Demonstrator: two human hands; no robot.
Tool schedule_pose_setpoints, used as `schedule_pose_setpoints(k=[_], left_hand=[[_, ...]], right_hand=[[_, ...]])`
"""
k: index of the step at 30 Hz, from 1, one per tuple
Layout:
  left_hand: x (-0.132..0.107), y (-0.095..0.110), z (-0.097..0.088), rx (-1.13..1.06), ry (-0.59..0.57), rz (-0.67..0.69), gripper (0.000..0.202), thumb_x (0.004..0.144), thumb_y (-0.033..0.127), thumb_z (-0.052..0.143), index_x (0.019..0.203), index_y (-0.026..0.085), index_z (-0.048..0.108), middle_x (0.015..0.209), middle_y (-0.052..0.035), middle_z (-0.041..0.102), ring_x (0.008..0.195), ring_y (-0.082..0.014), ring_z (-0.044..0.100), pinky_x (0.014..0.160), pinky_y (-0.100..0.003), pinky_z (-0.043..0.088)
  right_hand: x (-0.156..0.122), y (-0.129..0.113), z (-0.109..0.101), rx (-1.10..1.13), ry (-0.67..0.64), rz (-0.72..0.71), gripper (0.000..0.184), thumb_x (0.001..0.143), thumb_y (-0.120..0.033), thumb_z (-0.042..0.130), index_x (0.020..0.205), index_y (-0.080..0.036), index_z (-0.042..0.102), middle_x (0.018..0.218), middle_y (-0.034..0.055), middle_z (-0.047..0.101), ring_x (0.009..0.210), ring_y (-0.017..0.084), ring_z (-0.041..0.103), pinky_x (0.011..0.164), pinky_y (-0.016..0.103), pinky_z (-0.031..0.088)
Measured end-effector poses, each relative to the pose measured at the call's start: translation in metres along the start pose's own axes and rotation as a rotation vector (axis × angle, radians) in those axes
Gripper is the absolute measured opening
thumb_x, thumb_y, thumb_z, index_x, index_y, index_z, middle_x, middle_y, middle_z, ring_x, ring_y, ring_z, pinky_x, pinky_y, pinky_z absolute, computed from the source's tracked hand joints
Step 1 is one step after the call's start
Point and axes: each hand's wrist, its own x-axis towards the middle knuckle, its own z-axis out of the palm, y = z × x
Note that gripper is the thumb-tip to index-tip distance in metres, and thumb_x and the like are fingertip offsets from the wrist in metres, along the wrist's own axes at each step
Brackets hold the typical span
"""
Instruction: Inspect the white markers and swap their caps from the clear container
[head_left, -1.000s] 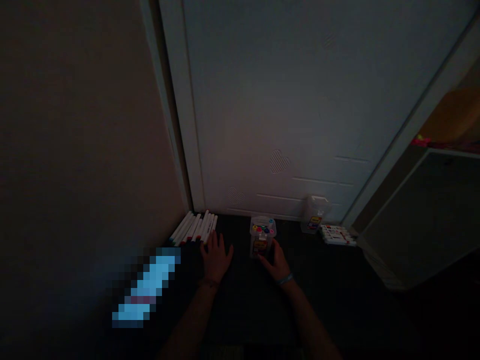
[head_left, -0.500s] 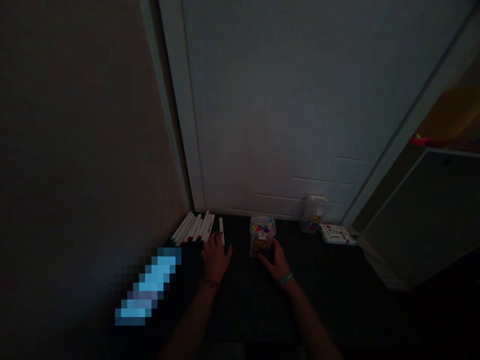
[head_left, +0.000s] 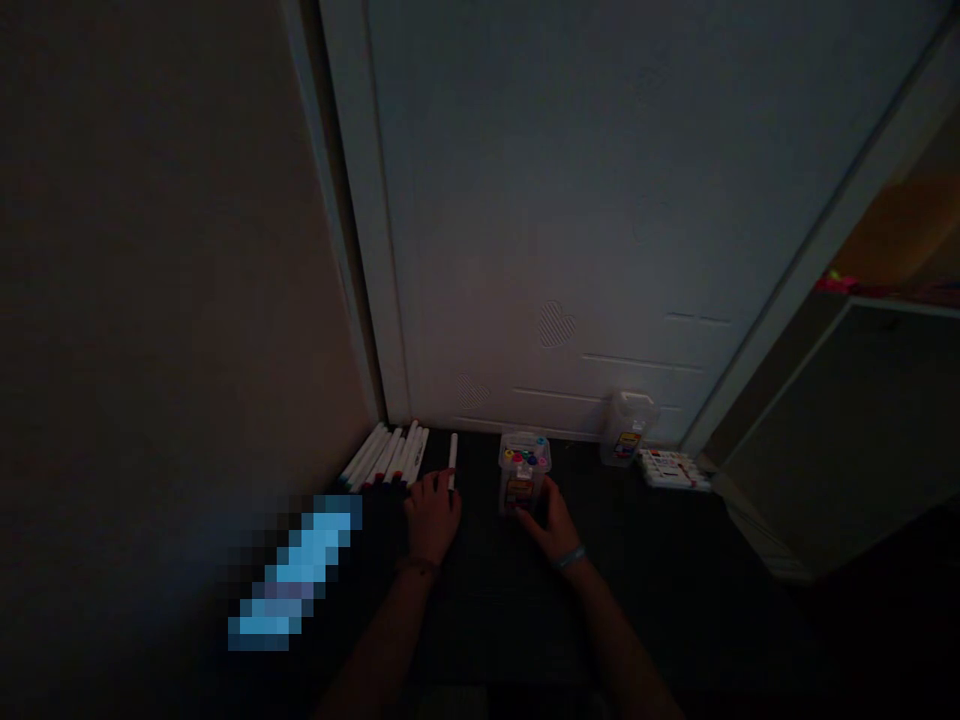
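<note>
The scene is very dark. My left hand point(head_left: 433, 515) is closed on a white marker point(head_left: 452, 456) that sticks up and away from its fingers. Just left of it, a row of several white markers point(head_left: 386, 455) lies on the dark floor by the door frame. My right hand point(head_left: 553, 522) rests against a small clear tub point(head_left: 524, 468) that stands upright and holds markers with coloured caps. Its fingers curl round the tub's base.
A white door point(head_left: 585, 220) with heart marks stands right behind the items. A second clear tub point(head_left: 627, 426) and a flat pack of markers point(head_left: 673, 468) lie to the right. A dark cabinet point(head_left: 855, 430) fills the right side. A wall point(head_left: 165, 280) is on the left.
My left hand has drawn one white marker out of the row and moved it to the right, toward the tub. The right hand has stayed at the tub.
</note>
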Motion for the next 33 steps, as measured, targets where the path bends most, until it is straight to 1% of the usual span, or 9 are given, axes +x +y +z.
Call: schedule_pose_setpoints(k=[6, 12, 16, 22, 24, 26, 29, 31, 33], left_hand=[[-0.001, 0.005, -0.002, 0.087, -0.033, -0.016, 0.024, 0.084, 0.028, 0.040, 0.101, 0.018, 0.052, 0.103, -0.0102, 0.049, 0.097, -0.0258, 0.043, 0.078, -0.037, 0.033], [0.001, 0.003, 0.004, 0.104, -0.049, 0.011, 0.026, 0.087, 0.030, 0.035, 0.097, 0.014, 0.053, 0.095, -0.0111, 0.055, 0.089, -0.0239, 0.050, 0.072, -0.034, 0.037], [0.002, 0.004, 0.005, 0.067, -0.042, 0.007, 0.026, 0.088, 0.029, 0.034, 0.098, 0.014, 0.053, 0.093, -0.0106, 0.058, 0.087, -0.0229, 0.053, 0.071, -0.033, 0.039], [0.001, 0.006, 0.005, 0.064, -0.012, 0.025, 0.034, 0.091, 0.031, 0.027, 0.086, 0.013, 0.055, 0.086, -0.0122, 0.059, 0.084, -0.0237, 0.055, 0.069, -0.032, 0.039], [0.002, 0.005, 0.005, 0.004, -0.012, 0.003, 0.035, 0.091, 0.032, 0.026, 0.085, 0.014, 0.055, 0.082, -0.0110, 0.060, 0.079, -0.0222, 0.057, 0.065, -0.030, 0.039], [0.004, 0.002, 0.004, -0.133, -0.009, -0.050, 0.034, 0.092, 0.033, 0.024, 0.087, 0.016, 0.053, 0.078, -0.0077, 0.060, 0.071, -0.0190, 0.058, 0.061, -0.027, 0.038], [0.004, -0.003, 0.000, -0.430, 0.082, -0.101, 0.035, 0.093, 0.033, 0.019, 0.094, 0.018, 0.050, 0.075, -0.0035, 0.060, 0.064, -0.0149, 0.057, 0.058, -0.024, 0.039], [0.001, -0.005, -0.002, -0.591, 0.145, -0.048, 0.036, 0.093, 0.034, 0.018, 0.097, 0.017, 0.050, 0.073, -0.0027, 0.060, 0.063, -0.0143, 0.057, 0.059, -0.024, 0.041], [-0.003, -0.007, -0.003, -0.665, 0.163, 0.079, 0.038, 0.091, 0.034, 0.019, 0.096, 0.017, 0.052, 0.074, -0.0036, 0.060, 0.066, -0.0154, 0.057, 0.063, -0.026, 0.043]], right_hand=[[0.000, 0.002, 0.001, 0.006, 0.007, -0.002, 0.065, 0.074, -0.035, 0.062, 0.130, -0.019, 0.030, 0.121, 0.0115, 0.050, 0.108, 0.023, 0.051, 0.093, 0.040, 0.042], [0.000, 0.004, 0.002, 0.014, 0.006, -0.007, 0.066, 0.074, -0.035, 0.062, 0.130, -0.019, 0.030, 0.121, 0.0122, 0.050, 0.109, 0.024, 0.051, 0.092, 0.042, 0.042], [-0.001, 0.002, 0.001, 0.014, 0.009, -0.009, 0.066, 0.075, -0.035, 0.062, 0.130, -0.019, 0.029, 0.124, 0.0123, 0.048, 0.110, 0.024, 0.050, 0.093, 0.042, 0.041], [-0.001, -0.001, 0.001, 0.034, 0.004, 0.000, 0.066, 0.075, -0.035, 0.061, 0.130, -0.018, 0.028, 0.123, 0.0132, 0.048, 0.111, 0.024, 0.050, 0.094, 0.042, 0.041], [-0.001, 0.001, 0.002, 0.044, 0.011, -0.005, 0.067, 0.075, -0.035, 0.062, 0.130, -0.018, 0.027, 0.122, 0.0135, 0.049, 0.110, 0.024, 0.051, 0.093, 0.042, 0.041], [0.000, 0.004, 0.003, 0.053, 0.019, -0.012, 0.070, 0.074, -0.034, 0.063, 0.130, -0.018, 0.026, 0.121, 0.0136, 0.049, 0.108, 0.024, 0.051, 0.093, 0.043, 0.041], [0.000, 0.004, 0.004, 0.061, 0.040, -0.014, 0.074, 0.072, -0.036, 0.064, 0.132, -0.018, 0.023, 0.123, 0.0142, 0.046, 0.110, 0.025, 0.049, 0.093, 0.043, 0.040], [-0.001, -0.001, 0.003, 0.068, 0.076, -0.024, 0.078, 0.072, -0.039, 0.063, 0.133, -0.018, 0.019, 0.129, 0.0149, 0.039, 0.113, 0.025, 0.046, 0.094, 0.043, 0.040], [-0.001, -0.008, -0.002, 0.089, 0.129, -0.057, 0.075, 0.077, -0.043, 0.054, 0.135, -0.019, 0.014, 0.134, 0.0145, 0.031, 0.115, 0.025, 0.042, 0.095, 0.043, 0.038]])
